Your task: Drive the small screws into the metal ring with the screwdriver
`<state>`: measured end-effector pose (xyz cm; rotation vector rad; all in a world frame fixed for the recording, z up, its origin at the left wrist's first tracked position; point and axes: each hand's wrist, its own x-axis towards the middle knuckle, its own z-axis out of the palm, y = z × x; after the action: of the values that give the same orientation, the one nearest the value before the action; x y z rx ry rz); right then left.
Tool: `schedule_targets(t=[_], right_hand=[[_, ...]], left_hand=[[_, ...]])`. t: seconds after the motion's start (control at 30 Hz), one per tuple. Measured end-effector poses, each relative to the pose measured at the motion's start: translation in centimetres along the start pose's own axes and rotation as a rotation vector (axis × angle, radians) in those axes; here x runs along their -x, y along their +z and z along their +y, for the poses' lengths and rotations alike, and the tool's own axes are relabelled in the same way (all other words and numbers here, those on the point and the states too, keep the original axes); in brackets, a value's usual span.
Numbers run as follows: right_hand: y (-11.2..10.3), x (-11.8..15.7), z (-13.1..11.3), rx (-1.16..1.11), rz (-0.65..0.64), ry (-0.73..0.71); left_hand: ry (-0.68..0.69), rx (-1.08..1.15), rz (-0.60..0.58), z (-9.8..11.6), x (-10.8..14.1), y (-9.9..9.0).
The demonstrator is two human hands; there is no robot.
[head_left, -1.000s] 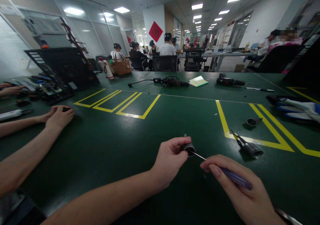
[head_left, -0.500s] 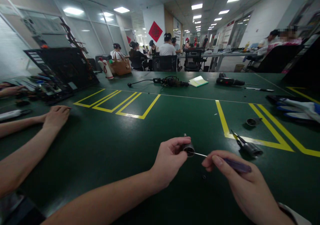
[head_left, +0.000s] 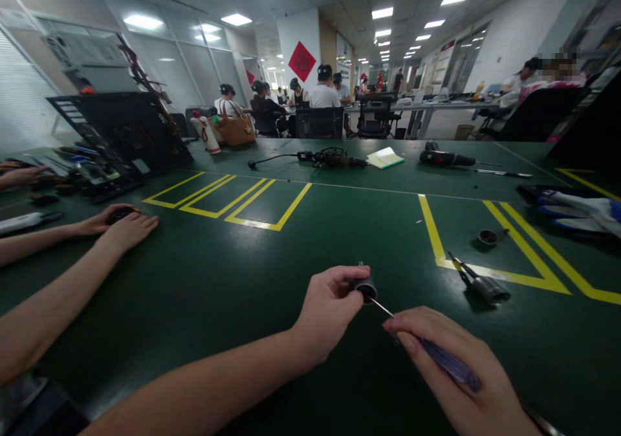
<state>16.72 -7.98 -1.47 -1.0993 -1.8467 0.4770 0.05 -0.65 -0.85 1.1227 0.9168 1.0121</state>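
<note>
The left hand grips a metal cup; the right hand grasps a screwdriver, its tip at the cup's mouth. Beyond the right hand, 2 more metal parts lie on the bench, near yellow tape.

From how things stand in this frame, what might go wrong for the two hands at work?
The slim shaft of the screwdriver reaches the open end of the metal cup at an angle, so it might slip and catch the left hand, whose fingers grip close to the rim.

A tiny dark part lies loose on the green table beside the right hand, which could knock it away.
</note>
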Motion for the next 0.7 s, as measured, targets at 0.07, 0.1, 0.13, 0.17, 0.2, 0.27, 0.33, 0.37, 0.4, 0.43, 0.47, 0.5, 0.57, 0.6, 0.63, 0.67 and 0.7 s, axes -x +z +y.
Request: schedule_targets(t=[0.07, 0.1, 0.13, 0.17, 0.2, 0.27, 0.33, 0.37, 0.4, 0.43, 0.47, 0.5, 0.57, 0.6, 0.63, 0.67, 0.7], right_hand=[[0.0, 0.1, 0.1, 0.041, -0.030, -0.049], [0.0, 0.0, 0.0, 0.057, -0.039, -0.069], [-0.1, 0.0, 0.0, 0.071, -0.045, -0.085], [-0.1, 0.0, -0.1, 0.085, -0.050, -0.097], [-0.1, 0.0, -0.2, 0.099, -0.051, -0.101], [-0.2, 0.0, -0.5, 0.136, -0.042, -0.116], [-0.2, 0.0, -0.6, 0.169, -0.027, -0.144], [-0.2, 0.0, -0.7, 0.177, -0.018, -0.161], [-0.2, 0.0, -0.8, 0.179, -0.012, -0.180], [-0.3, 0.0, -0.8, 0.177, -0.011, -0.194], [-0.3, 0.0, -0.8, 0.175, -0.010, -0.200], [-0.3, 0.0, -0.8, 0.175, -0.010, -0.204], [-0.2, 0.0, -0.9, 0.185, -0.010, -0.200], [-0.2, 0.0, -0.9, 0.192, -0.015, -0.194], [-0.2, -0.1, -0.9, 0.197, -0.018, -0.188], [-0.2, -0.1, -1.0, 0.202, -0.022, -0.183], [-0.2, -0.2, -1.0, 0.204, -0.026, -0.181]], left_hand=[[0.008, -0.009, 0.007, 0.0, 0.0, 0.0], [0.013, -0.012, 0.011, -0.1, -0.1, -0.1], [0.019, -0.015, 0.013, -0.1, -0.1, -0.1], [0.024, -0.017, 0.011, -0.1, -0.1, -0.1], [0.027, -0.016, 0.010, -0.1, -0.1, -0.1], [0.028, -0.017, 0.008, -0.1, -0.2, 0.0], [0.025, -0.023, 0.015, -0.1, -0.2, 0.1], [0.024, -0.028, 0.021, -0.1, -0.2, 0.1], [0.025, -0.031, 0.027, -0.1, -0.2, 0.1], [0.026, -0.033, 0.030, -0.1, -0.2, 0.1], [0.027, -0.033, 0.030, -0.1, -0.2, 0.2], [0.028, -0.033, 0.028, -0.1, -0.1, 0.2], [0.027, -0.033, 0.026, -0.1, -0.1, 0.2], [0.025, -0.033, 0.024, -0.1, -0.1, 0.2], [0.025, -0.034, 0.021, -0.1, -0.1, 0.2], [0.026, -0.036, 0.022, -0.1, -0.1, 0.1], [0.027, -0.040, 0.020, -0.1, -0.1, 0.1]])
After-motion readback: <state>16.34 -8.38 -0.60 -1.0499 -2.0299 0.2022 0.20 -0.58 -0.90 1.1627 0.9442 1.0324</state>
